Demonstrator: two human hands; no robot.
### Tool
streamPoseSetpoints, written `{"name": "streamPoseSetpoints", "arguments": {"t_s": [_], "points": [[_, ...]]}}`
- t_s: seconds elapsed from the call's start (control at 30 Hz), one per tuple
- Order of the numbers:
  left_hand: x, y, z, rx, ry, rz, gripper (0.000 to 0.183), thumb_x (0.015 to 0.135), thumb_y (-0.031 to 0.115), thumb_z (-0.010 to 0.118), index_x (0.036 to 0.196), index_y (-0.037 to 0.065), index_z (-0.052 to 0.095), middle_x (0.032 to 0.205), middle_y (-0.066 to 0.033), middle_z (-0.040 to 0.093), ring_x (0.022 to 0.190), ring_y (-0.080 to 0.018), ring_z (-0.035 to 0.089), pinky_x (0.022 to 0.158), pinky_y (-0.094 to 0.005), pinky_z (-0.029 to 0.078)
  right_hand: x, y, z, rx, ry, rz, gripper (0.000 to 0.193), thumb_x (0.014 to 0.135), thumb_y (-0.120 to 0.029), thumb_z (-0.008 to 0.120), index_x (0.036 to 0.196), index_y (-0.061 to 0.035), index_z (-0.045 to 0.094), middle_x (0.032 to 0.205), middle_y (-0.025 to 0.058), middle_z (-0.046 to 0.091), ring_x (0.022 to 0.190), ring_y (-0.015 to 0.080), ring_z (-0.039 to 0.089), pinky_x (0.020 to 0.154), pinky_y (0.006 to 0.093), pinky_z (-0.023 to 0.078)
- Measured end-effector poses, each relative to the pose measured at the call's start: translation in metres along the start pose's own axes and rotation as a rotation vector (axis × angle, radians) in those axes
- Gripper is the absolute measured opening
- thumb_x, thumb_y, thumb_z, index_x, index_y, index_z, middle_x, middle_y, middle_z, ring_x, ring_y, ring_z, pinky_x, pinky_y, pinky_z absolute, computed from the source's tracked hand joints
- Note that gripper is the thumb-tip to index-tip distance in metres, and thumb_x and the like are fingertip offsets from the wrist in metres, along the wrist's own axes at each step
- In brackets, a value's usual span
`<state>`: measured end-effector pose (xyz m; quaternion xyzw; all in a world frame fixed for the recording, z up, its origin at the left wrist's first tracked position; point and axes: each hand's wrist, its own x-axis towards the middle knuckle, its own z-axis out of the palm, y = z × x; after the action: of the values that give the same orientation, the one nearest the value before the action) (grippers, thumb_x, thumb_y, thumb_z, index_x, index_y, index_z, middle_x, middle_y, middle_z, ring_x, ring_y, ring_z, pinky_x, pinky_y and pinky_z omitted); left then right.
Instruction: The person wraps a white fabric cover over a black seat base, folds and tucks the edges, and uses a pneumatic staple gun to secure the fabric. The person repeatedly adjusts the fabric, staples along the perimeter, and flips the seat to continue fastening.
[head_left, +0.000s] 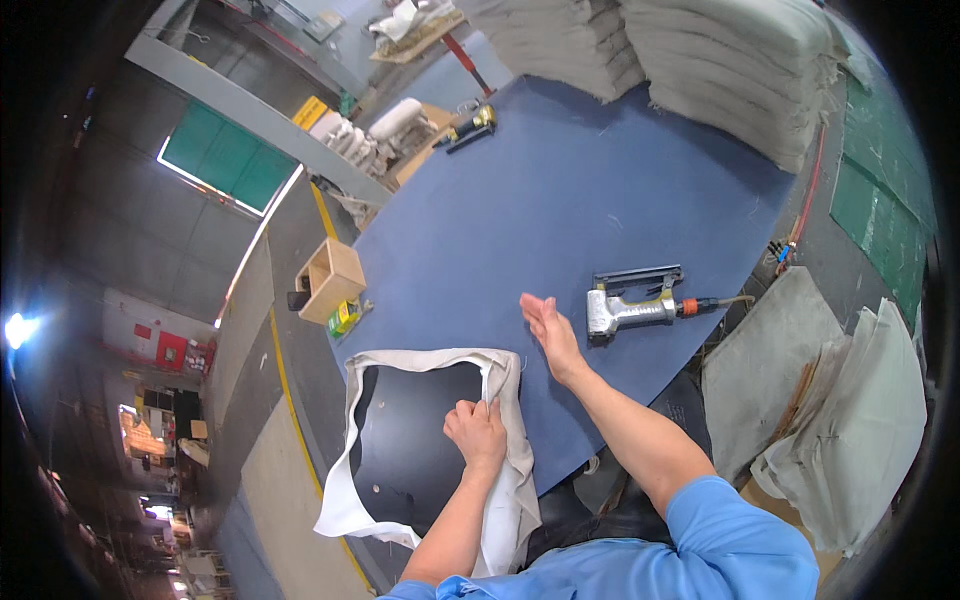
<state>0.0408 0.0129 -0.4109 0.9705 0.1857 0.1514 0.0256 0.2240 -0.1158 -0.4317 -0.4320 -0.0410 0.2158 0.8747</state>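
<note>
A black panel (420, 415) lies at the near end of the blue table, with light grey, white-backed fabric (512, 450) around it and folded in over its edges. At the panel's right edge my left hand (476, 436) is closed, its fingers pinching the fabric's folded rim. My right hand (548, 335) is in the air beyond the panel's right corner, fingers stretched out and holding nothing. Just right of it a silver pneumatic staple gun (630, 308) lies on its side, an orange fitting and air hose at its end, apart from the hand.
Tall stacks of folded grey fabric (730, 70) stand at the blue table's (560, 190) far right. A second tool (470, 128) lies at the far edge. On the left edge sit a wooden box (332, 280) and a green-yellow carton (345, 318). Cut fabric pieces (850, 420) lean at right.
</note>
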Motion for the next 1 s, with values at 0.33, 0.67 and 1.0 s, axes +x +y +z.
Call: {"name": "streamPoseSetpoints", "arguments": {"t_s": [0.33,0.67,1.0], "points": [[0.010,-0.019,0.001,-0.090,-0.051,0.131,0.028,0.099,0.024,0.072,0.079,0.004,0.067,0.094,-0.0100,0.056,0.094,-0.0331,0.049,0.099,-0.0509,0.037,0.040,0.050,0.018,0.232,0.139,-0.078,0.080,0.115,-0.060,0.034,0.159,0.0066,0.042,0.162,0.0258,0.049,0.155,0.0354,0.044,0.129,0.0466,0.029],[0.013,-0.020,0.005,-0.244,-0.095,0.030,0.028,0.095,0.018,0.074,0.073,0.005,0.063,0.090,-0.0087,0.056,0.097,-0.0347,0.050,0.109,-0.0577,0.037,-0.005,0.090,0.044,0.368,0.243,-0.062,0.077,0.116,-0.056,0.032,0.169,-0.0008,0.022,0.176,0.0256,0.024,0.165,0.0376,0.021,0.133,0.0518,0.017],[0.016,-0.022,0.005,-0.329,-0.033,0.033,0.031,0.101,0.016,0.069,0.074,0.005,0.059,0.085,-0.0093,0.054,0.090,-0.0339,0.047,0.104,-0.0554,0.038,-0.047,0.086,0.059,0.424,0.277,0.142,0.073,0.118,-0.051,0.029,0.170,-0.0013,0.019,0.175,0.0204,0.028,0.159,0.0293,0.031,0.131,0.0417,0.026]]}}
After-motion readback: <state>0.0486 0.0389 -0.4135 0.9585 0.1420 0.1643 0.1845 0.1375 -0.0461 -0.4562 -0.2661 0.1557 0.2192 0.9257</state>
